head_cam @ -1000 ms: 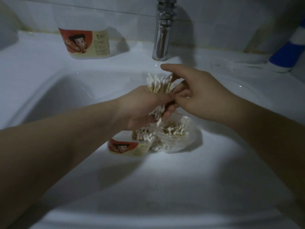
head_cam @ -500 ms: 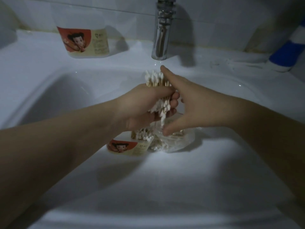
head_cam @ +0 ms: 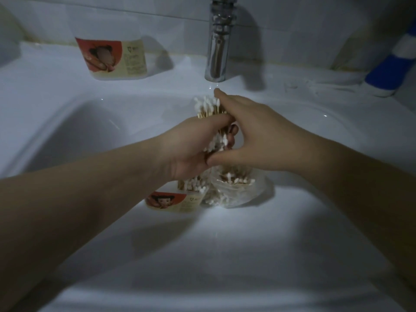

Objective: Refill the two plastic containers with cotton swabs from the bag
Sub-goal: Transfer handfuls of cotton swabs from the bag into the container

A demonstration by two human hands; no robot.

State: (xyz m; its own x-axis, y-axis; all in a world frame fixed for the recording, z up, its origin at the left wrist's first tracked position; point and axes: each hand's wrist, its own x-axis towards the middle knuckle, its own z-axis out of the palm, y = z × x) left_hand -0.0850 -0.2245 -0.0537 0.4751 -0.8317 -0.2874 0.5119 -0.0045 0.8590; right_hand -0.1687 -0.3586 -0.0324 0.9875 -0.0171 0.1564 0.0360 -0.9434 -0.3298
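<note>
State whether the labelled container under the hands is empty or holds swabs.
Holds swabs: white-tipped swabs stand upright in the container; how full, cannot tell.

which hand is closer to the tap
Right. The right hand has its fingertips just in front of the tap; the left hand sits lower in frame, gripping the cotton swabs.

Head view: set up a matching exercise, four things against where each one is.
Things
1. swab bundle
2. far container
3. near container
4. bag

Places
A. on the back ledge of the sink, left of the tap
B. on the front rim, below the left hand
C. gripped in the left hand
D. right of the near container, below the right hand

Pairs: 1-C, 2-A, 3-B, 4-D
</note>
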